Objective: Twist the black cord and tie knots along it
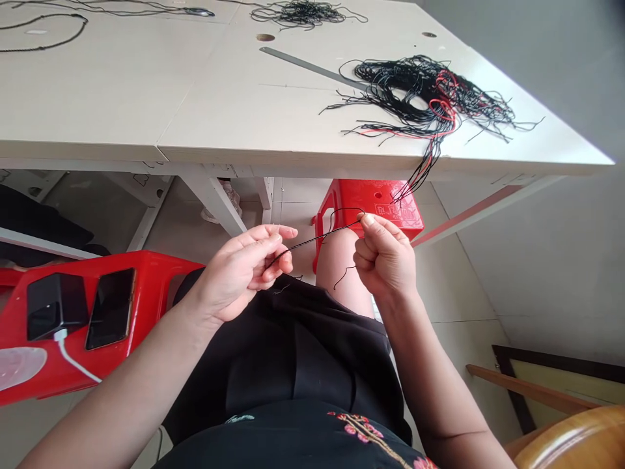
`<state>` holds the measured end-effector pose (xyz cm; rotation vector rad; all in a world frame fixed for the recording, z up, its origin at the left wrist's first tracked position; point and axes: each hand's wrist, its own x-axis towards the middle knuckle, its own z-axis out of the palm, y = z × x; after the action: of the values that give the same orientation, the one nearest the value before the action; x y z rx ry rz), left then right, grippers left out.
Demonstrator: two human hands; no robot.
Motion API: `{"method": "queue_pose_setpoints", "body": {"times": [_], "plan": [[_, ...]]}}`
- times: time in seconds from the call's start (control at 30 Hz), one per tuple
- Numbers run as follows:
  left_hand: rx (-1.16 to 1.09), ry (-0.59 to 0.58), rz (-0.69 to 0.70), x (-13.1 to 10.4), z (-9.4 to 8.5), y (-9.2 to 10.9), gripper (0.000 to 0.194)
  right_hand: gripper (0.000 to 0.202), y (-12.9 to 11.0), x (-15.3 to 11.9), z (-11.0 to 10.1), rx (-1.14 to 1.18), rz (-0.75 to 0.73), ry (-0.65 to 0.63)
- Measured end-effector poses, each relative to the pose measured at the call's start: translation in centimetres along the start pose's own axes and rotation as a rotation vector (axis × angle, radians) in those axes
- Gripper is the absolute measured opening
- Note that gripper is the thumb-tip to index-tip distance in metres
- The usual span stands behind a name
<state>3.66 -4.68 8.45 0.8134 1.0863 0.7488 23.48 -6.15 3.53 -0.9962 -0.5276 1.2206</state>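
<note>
A thin black braided cord [317, 240] stretches between my two hands above my lap. My left hand [249, 267] has the cord's lower end at its curled lower fingers, with the thumb and index finger pointing toward the right. My right hand [385, 251] pinches the other end between thumb and index finger, its remaining fingers folded in. From that pinch a loose strand loops up and back to the left, and another thin tail hangs beneath the right fist. On the table lies a tangled bundle of black cords [415, 85] with some red ones, several ends drooping over the front edge.
A metal ruler [312, 67] lies partly under the bundle on the white table [122, 98]. More black cord [303, 12] is at the back. One red stool [375, 195] stands under the table; another [156, 280] at left bears a phone [111, 306] and a black charging block [57, 305].
</note>
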Motion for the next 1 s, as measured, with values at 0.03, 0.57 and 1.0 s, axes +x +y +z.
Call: {"method": "queue_pose_setpoints", "body": {"times": [0.03,0.57,1.0], "plan": [[0.006,-0.006,-0.01,-0.2,-0.1,0.1,0.014,0.019,-0.1,0.0,0.0,0.006,-0.011,0.008],[0.36,-0.206,-0.054,-1.8,-2.3,0.3,0.015,0.019,-1.6,-0.2,-0.2,0.044,-0.079,0.068],[0.168,-0.028,0.499,1.7,3.6,-0.6,0.012,0.021,1.2,-2.6,3.2,-0.042,0.016,-0.238]]}}
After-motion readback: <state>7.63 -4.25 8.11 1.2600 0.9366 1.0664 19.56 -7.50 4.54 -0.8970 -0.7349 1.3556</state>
